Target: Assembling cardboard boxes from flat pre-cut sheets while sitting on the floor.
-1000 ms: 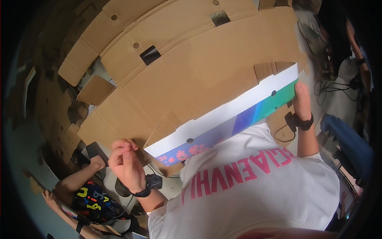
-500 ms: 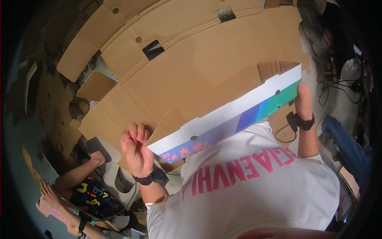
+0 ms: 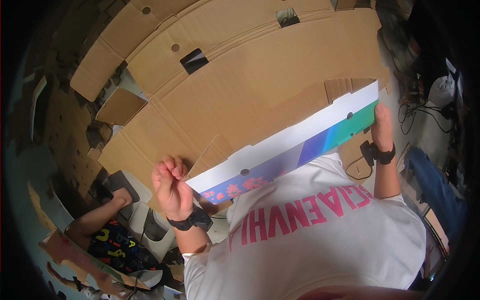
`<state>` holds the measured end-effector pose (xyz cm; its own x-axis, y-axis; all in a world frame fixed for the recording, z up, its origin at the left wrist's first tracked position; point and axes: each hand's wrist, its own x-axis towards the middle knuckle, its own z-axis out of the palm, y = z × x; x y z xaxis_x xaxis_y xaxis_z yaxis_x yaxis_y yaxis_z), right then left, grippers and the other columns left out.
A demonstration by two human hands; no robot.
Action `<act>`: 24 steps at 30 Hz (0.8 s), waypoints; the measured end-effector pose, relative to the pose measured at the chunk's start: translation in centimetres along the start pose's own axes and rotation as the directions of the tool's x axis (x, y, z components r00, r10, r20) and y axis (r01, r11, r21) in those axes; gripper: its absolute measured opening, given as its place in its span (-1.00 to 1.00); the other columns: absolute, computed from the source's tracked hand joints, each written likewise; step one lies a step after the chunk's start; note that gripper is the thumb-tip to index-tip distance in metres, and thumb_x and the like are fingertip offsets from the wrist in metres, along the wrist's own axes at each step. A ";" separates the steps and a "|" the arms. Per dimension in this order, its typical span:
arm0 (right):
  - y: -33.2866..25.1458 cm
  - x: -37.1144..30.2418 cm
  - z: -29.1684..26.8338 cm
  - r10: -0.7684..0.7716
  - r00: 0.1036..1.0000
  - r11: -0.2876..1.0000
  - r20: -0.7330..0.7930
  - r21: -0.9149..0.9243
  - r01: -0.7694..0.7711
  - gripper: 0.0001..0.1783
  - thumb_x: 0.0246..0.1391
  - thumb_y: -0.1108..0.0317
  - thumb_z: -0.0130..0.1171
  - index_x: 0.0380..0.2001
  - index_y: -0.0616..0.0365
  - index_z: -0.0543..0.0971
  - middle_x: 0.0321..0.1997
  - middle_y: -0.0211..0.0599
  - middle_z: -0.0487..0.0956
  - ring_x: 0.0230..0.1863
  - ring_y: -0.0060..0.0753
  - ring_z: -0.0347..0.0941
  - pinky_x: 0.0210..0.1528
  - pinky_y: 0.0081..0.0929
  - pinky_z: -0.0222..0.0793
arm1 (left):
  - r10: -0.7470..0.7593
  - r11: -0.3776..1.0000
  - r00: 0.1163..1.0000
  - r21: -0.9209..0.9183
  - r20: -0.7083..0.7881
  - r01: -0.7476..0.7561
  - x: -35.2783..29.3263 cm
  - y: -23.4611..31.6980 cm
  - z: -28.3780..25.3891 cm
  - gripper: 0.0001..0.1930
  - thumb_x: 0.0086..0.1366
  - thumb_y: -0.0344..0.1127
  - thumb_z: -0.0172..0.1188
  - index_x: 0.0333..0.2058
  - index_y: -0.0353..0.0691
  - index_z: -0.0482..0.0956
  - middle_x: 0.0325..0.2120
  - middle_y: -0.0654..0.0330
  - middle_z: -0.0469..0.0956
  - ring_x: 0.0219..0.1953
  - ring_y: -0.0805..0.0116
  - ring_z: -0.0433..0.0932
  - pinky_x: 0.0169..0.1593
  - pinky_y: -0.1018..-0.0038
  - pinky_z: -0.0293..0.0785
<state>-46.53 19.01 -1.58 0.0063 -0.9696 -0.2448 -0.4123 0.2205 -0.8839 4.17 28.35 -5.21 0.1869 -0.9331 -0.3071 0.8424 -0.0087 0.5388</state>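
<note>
A large unfolded cardboard box (image 3: 260, 85) stretches in front of me, brown inside. Its near flap is folded up and shows a printed outer face (image 3: 315, 145) in white, blue and green with pink flowers. My left hand (image 3: 172, 190) is closed, with curled fingertips at the left corner of this flap. At the right end, my right hand (image 3: 383, 127) grips the flap with the thumb on its edge; the other fingers are mostly hidden. Small brown side tabs (image 3: 347, 89) stand at the flap's ends. Both my wrists wear black bands.
Another person's arm (image 3: 100, 212) and patterned black clothing (image 3: 120, 247) are at the lower left, beside a pale plastic stool (image 3: 155, 230). A torn cardboard piece (image 3: 75, 252) is nearby. Black cables (image 3: 417, 112) lie on the floor at right, near blue jeans (image 3: 432, 185).
My hands and the box have hardly moved. At the lower left, another person's hand and forearm have moved down toward the rim, and a torn cardboard piece now shows there.
</note>
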 end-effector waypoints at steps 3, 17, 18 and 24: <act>0.0 0.0 0.0 -0.006 1.000 1.000 -0.003 -0.002 0.006 -0.39 0.39 -0.10 -0.06 -0.08 0.35 0.57 -0.25 -0.42 0.57 -0.22 -0.61 0.38 -0.15 -0.59 0.27 | 0.113 0.984 0.992 0.141 -0.048 -0.105 -0.5 0.3 -0.2 -0.88 0.44 -0.36 0.17 -0.14 -0.27 0.55 -0.28 0.11 0.57 -0.38 0.43 0.44 -0.28 0.59 0.39; -0.2 1.1 0.5 0.000 0.999 0.999 -0.036 0.050 0.001 -0.45 0.39 -0.03 -0.06 -0.04 0.32 0.57 -0.40 -0.54 0.48 -0.43 -0.74 0.29 -0.50 -0.69 0.14 | 0.269 0.665 0.963 0.727 -0.019 -0.171 -4.1 -3.2 2.1 -0.30 0.33 0.16 0.25 0.11 -0.37 0.32 -0.10 0.12 0.52 -0.13 0.42 0.50 0.00 0.48 0.40; -0.3 1.1 0.4 0.001 0.999 0.999 -0.036 0.050 0.000 -0.46 0.39 -0.01 -0.07 -0.04 0.32 0.58 -0.40 -0.53 0.49 -0.43 -0.74 0.29 -0.50 -0.69 0.14 | 0.266 0.669 0.964 0.724 -0.019 -0.170 -4.1 -3.5 3.1 -0.30 0.33 0.16 0.25 0.11 -0.37 0.32 -0.10 0.12 0.52 -0.13 0.42 0.50 0.00 0.48 0.40; -1.2 2.0 0.2 0.067 0.997 0.997 0.026 0.039 -0.068 -0.53 0.41 0.08 -0.07 -0.01 0.30 0.58 -0.38 -0.50 0.51 -0.41 -0.73 0.32 -0.46 -0.68 0.18 | -0.058 0.559 0.992 0.820 -0.108 0.122 -2.4 -4.5 5.0 -0.40 0.40 -0.09 0.20 0.22 -0.41 0.32 0.03 0.09 0.47 0.07 0.34 0.45 0.17 0.41 0.33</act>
<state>-45.79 16.79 -1.09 0.0027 -0.9496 -0.3135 -0.3762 0.2895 -0.8802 -2.62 28.84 -3.03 0.1906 -0.8869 -0.4207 0.0787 -0.4134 0.9072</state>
